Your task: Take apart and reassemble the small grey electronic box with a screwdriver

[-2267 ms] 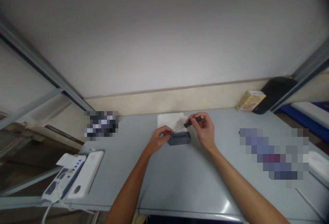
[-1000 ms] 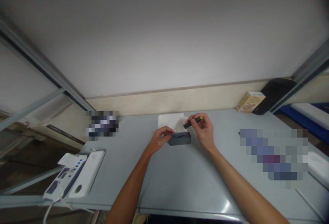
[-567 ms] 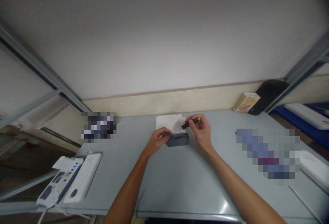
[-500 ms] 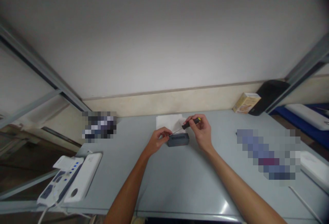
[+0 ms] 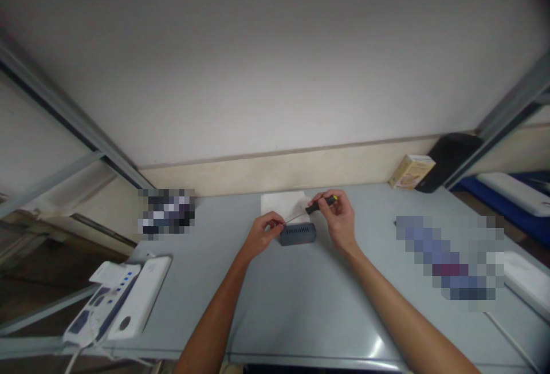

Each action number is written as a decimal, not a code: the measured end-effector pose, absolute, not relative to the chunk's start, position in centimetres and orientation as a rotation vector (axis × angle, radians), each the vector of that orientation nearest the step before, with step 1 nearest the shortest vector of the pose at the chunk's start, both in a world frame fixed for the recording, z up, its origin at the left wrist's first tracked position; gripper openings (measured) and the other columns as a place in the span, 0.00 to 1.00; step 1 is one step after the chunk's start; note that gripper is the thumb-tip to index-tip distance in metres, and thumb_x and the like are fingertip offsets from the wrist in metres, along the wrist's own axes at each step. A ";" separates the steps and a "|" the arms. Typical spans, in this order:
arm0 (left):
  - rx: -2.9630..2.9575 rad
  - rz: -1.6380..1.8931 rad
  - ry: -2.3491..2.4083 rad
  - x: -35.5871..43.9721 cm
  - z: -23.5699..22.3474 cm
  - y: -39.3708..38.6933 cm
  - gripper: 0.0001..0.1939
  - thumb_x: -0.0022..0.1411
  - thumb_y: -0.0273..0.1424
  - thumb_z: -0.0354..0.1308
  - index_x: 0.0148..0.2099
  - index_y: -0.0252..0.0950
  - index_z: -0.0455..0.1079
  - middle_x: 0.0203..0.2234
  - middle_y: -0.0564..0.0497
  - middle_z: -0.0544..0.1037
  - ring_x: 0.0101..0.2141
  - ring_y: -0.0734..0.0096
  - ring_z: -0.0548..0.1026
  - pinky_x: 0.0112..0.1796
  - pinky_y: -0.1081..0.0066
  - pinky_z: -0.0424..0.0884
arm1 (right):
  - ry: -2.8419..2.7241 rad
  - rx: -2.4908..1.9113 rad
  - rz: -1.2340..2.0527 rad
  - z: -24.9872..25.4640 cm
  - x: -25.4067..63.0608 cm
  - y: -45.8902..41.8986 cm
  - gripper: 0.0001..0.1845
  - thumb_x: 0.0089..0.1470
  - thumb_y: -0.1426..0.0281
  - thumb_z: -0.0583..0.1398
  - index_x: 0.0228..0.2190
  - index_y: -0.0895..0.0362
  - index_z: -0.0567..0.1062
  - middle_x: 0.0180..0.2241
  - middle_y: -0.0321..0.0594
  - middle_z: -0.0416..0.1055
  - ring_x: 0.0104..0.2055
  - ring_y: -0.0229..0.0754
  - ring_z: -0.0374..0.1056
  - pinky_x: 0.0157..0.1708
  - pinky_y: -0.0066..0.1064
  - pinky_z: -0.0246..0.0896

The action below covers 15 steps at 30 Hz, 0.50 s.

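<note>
A black screwdriver (image 5: 315, 207) with a yellow handle end is gripped in my right hand (image 5: 341, 219). Its thin shaft slants down to the left, over the back of a dark grey slotted box (image 5: 298, 235). My left hand (image 5: 263, 233) is at the box's left end, with thumb and fingers pinched together at the screwdriver's tip. Whatever small thing may be between those fingers is too small to make out. Behind the box a sheet of white paper (image 5: 275, 201) lies on the grey table (image 5: 301, 305).
At left are a white power strip (image 5: 103, 299) and a long white device (image 5: 141, 296), with cables. A yellow box (image 5: 412, 172) leans by a black object (image 5: 449, 162) at the back right. Blurred items lie on both sides. Another white device (image 5: 528, 279) is at the right edge.
My right hand and the screwdriver have shifted very slightly to the right. My left hand and the grey box stay in place.
</note>
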State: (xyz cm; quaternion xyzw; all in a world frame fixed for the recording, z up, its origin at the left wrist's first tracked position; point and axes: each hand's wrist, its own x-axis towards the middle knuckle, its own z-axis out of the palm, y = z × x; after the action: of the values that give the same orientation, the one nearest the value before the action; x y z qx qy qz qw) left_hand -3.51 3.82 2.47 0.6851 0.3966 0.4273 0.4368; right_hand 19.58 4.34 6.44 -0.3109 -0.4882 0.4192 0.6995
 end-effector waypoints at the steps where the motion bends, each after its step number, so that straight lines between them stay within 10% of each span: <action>1: 1.723 1.075 1.010 -3.6 2.5 4.0 0.11 0.66 0.38 0.62 0.39 0.34 0.77 0.33 0.49 0.78 0.36 0.67 0.74 0.40 0.70 0.67 | -1.073 -0.697 0.937 6.4 19.6 4.4 0.12 0.59 0.63 0.67 0.39 0.51 0.70 0.34 0.34 0.76 0.35 0.40 0.76 0.39 0.35 0.72; 15: 2.307 0.972 1.769 -5.8 -1.2 5.9 0.08 0.69 0.32 0.61 0.46 0.39 0.81 0.43 0.45 0.77 0.46 0.57 0.73 0.50 0.56 0.71 | -0.881 -0.773 0.971 4.3 20.9 6.3 0.17 0.54 0.60 0.70 0.39 0.51 0.71 0.32 0.34 0.77 0.33 0.40 0.76 0.39 0.36 0.74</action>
State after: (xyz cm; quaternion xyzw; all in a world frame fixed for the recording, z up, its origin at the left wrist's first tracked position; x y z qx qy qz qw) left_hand -5.80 5.90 -1.19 0.7521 0.5766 0.3170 0.0379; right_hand 20.91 6.30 4.27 -0.3502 -0.3993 0.4399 0.7242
